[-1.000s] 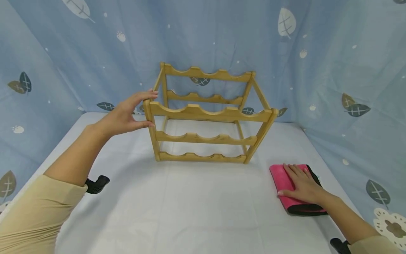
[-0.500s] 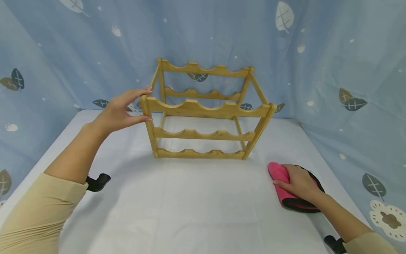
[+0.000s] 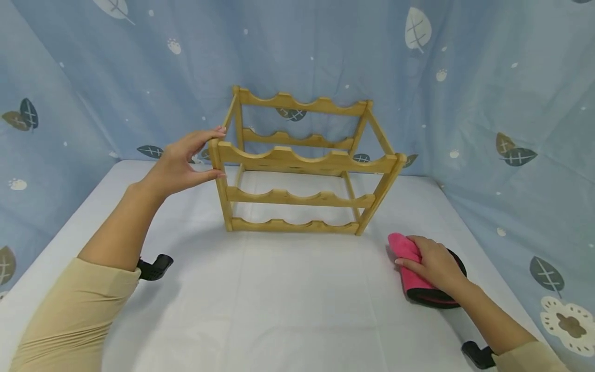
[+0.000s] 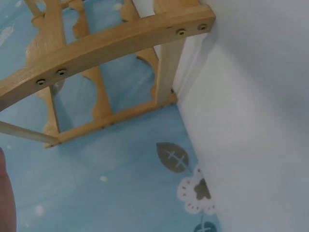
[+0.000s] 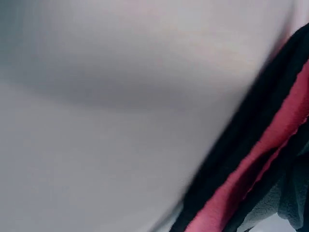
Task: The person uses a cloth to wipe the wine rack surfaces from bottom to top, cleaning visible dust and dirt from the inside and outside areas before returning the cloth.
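Pink cloth [image 3: 412,280], flatter earlier, is bunched, right hand [image 3: 436,264] pinching it, left hand [image 3: 178,165] the rack [image 3: 281,156].

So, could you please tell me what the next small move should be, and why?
Probably bring the pink cloth over to the wooden rack: the right hand grips the cloth apart from the rack, while the left hand holds the rack's front left corner.

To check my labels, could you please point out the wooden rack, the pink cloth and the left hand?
Wooden rack [image 3: 304,163]: head view, on its upper front rail.
Pink cloth [image 3: 413,280]: head view, on pink fabric above its black edge.
Left hand [image 3: 178,165]: head view, between wrist and fingers.
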`<state>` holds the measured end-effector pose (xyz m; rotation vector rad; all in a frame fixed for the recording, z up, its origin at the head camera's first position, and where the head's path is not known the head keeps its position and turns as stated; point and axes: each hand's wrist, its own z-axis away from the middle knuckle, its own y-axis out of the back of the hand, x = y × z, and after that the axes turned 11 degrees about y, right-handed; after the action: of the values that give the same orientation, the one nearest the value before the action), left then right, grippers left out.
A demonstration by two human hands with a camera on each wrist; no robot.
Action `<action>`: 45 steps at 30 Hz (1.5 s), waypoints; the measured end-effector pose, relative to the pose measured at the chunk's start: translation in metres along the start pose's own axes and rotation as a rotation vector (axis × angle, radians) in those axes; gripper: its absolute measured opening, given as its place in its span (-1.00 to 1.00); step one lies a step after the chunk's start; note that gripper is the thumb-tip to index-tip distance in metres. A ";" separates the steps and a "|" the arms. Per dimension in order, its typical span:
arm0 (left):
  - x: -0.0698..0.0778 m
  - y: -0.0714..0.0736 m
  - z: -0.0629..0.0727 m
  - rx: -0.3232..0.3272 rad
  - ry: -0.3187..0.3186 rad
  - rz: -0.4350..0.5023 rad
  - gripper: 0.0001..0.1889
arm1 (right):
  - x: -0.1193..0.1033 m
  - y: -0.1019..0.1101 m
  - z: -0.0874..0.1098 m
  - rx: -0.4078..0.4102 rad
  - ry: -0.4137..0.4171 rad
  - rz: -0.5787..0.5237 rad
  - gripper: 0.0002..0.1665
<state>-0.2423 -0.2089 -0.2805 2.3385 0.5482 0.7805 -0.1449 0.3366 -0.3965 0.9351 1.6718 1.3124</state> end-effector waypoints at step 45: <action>0.020 -0.047 0.034 0.334 0.059 0.183 -0.12 | -0.055 0.114 -0.071 0.534 0.138 -0.006 -0.37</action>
<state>-0.2146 -0.1775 -0.3257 2.7105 0.5279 0.9014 -0.1784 0.2811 -0.2665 1.1571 2.1873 0.9532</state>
